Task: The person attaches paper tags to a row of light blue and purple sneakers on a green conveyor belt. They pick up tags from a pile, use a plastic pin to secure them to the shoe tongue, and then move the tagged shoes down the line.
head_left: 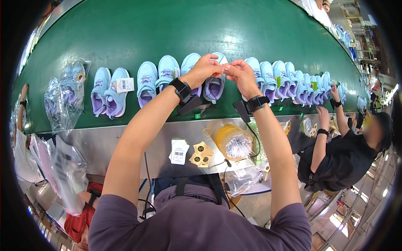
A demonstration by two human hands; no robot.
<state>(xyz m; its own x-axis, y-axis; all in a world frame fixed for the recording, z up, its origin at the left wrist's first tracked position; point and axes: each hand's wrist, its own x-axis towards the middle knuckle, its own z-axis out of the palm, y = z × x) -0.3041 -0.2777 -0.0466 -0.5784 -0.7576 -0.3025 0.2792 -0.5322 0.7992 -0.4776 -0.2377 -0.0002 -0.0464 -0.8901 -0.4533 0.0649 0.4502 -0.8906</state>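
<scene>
My left hand (204, 70) and my right hand (243, 76) meet over the green belt, fingertips pinched together. Between them shows a small white piece (224, 66), mostly hidden by the fingers, so its kind is unclear. Just below the left hand stands a light blue shoe (214, 88) with a purple lining, its toe pointing away from me. Its mate (191, 62) is partly covered by my left wrist. Farther left are another pair, a shoe (147, 83) and one with a tag (168, 70), then a pair with a white barcode tag (124, 85).
Bagged shoes (67, 94) lie at far left; a row of shoes (281, 79) runs right. On the metal ledge (113, 144) are white tags (179, 151), tan tags (201, 154) and a yellow roll (228, 136) with clear strings (239, 146). A co-worker (349, 146) reaches in from the right.
</scene>
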